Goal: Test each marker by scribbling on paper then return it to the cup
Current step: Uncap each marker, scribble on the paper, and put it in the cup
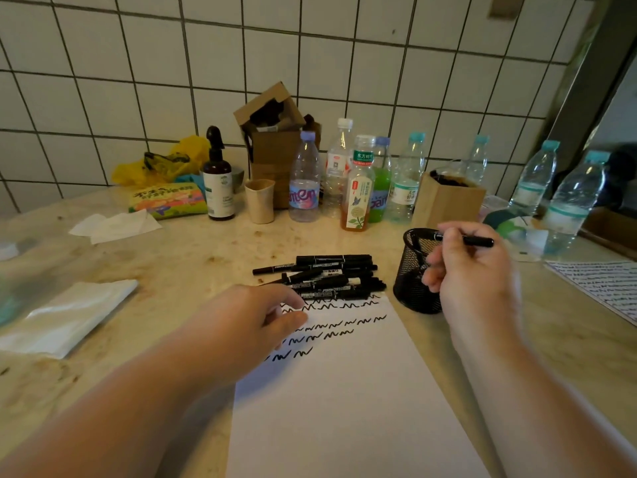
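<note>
A white sheet of paper [344, 408] lies in front of me, with rows of black scribbles across its top part. Several black markers [327, 274] lie in a pile just beyond the paper's far edge. A black mesh cup [413, 270] stands to the right of the pile. My right hand [472, 274] holds one black marker [479, 240] level over the cup's rim. My left hand [255, 315] rests flat on the paper's upper left, fingers apart, near the pile, holding nothing.
Several plastic bottles [305, 181], a brown spray bottle [217, 181], a paper cup [260, 201], cardboard boxes [272, 132] and a wooden box [448, 198] line the tiled wall. White plastic wrap [69, 315] lies at left. Another scribbled sheet [599, 284] lies at right.
</note>
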A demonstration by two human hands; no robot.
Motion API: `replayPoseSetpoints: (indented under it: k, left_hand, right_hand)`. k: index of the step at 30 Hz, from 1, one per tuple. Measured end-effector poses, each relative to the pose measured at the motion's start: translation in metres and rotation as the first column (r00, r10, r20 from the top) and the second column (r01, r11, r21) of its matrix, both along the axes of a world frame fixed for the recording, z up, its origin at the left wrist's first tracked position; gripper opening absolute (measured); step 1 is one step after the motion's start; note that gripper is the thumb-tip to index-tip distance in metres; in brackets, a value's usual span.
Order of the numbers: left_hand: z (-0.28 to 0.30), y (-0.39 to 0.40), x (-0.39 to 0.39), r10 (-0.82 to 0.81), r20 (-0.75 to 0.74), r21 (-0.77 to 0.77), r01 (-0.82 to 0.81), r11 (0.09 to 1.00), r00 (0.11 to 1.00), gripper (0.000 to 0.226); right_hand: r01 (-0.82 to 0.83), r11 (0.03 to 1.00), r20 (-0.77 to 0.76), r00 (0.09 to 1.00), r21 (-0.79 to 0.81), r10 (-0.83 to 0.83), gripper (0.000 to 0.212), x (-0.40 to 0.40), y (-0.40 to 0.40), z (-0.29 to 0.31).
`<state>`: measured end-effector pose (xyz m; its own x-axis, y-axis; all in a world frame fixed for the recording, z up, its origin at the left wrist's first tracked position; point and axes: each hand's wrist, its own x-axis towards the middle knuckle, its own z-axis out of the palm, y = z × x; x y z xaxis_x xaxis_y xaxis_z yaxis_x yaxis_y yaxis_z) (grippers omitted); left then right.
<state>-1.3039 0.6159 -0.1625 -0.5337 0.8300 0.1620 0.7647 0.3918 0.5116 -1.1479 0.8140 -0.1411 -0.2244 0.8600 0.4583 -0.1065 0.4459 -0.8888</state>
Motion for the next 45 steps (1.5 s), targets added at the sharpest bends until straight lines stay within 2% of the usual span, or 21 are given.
replayPoseSetpoints:
  k: [9,12,14,16,18,20,22,26,31,33,41,45]
  left_hand:
    - [0.001,0.0,0.001,0.002,-0.032,-0.002,-0.002,1.0,1.0,0.021]
    - [0.001,-0.001,0.002,0.004,-0.042,-0.012,-0.004,1.0,0.999,0.02]
    - [0.0,-0.001,0.001,0.009,-0.05,-0.015,-0.01,1.0,0.999,0.019]
    - [0.0,-0.002,0.001,0.014,-0.054,-0.02,-0.015,1.0,0.998,0.018]
    - [-0.001,-0.001,0.0,0.019,-0.053,-0.031,-0.021,0.999,0.998,0.016]
    - [-0.002,-0.001,-0.001,0.029,-0.048,-0.034,-0.031,0.999,0.998,0.015]
    - [-0.002,-0.001,-0.002,0.035,-0.054,-0.05,-0.037,0.998,0.998,0.016]
    - [-0.001,0.0,-0.004,0.001,-0.093,-0.138,-0.014,0.99,0.996,0.017]
    - [0.0,0.0,-0.005,-0.036,-0.134,-0.217,0.006,0.976,0.99,0.023]
    - [0.0,0.001,-0.007,-0.035,-0.134,-0.227,0.004,0.974,0.99,0.025]
    - [0.002,-0.001,-0.006,-0.025,-0.111,-0.247,-0.003,0.969,0.994,0.029]
    - [0.004,0.0,-0.003,-0.012,-0.106,-0.246,-0.015,0.969,0.994,0.028]
  right_hand:
    - [0.066,0.997,0.101,0.993,-0.045,-0.061,0.019,0.001,0.01,-0.003]
    - [0.057,0.996,0.053,0.997,-0.063,-0.053,0.014,-0.001,0.009,-0.002]
    - [0.04,0.998,0.012,0.999,-0.056,-0.039,0.02,-0.001,0.005,-0.001]
    - [0.006,0.999,-0.02,1.0,-0.032,-0.007,0.025,-0.001,0.001,0.0]
    - [-0.029,0.999,-0.007,1.0,0.029,0.029,0.018,-0.001,-0.004,-0.001]
    - [-0.091,0.988,0.115,0.99,0.128,0.076,0.008,-0.003,-0.01,-0.005]
    - [-0.197,0.962,0.289,0.948,0.191,0.137,0.009,-0.006,-0.017,-0.013]
    - [-0.352,0.921,0.584,0.788,0.17,0.193,0.015,-0.014,-0.026,-0.023]
    - [-0.407,0.908,0.848,0.513,0.105,0.132,0.034,-0.026,-0.025,-0.026]
    - [-0.418,0.903,0.891,0.44,0.097,0.108,0.038,-0.031,-0.025,-0.024]
    - [-0.486,0.825,0.906,0.416,0.289,-0.072,0.037,-0.069,-0.018,-0.017]
    - [-0.516,0.794,0.925,0.353,0.321,-0.144,0.037,-0.085,-0.018,-0.02]
